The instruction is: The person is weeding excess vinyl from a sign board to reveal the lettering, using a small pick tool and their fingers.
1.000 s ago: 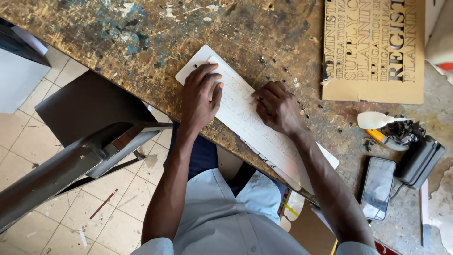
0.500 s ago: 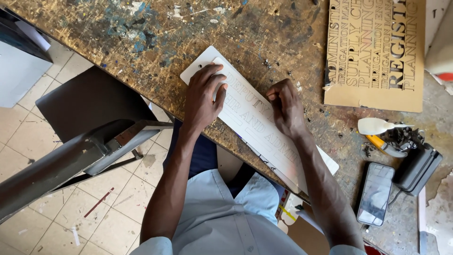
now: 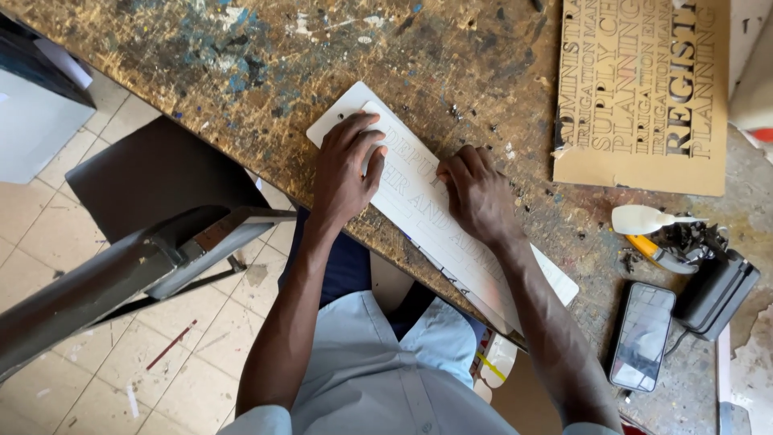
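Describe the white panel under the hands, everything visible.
The white panel is a long, flat, thin rectangle with rounded corners and faint lettering across it. It lies diagonally on the paint-stained worktable, near its edge. The left hand presses flat on its upper end; the right hand rests at its middle, the forearm covering its lower part.

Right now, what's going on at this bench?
A person leans over a paint-stained workbench with both hands on a long white panel that lies slantwise across its edge. The left hand lies flat on the panel's upper end; the right hand presses with curled fingers near the middle. A brown lettered board lies beyond, and a phone, a white bottle and a black box sit to the right.
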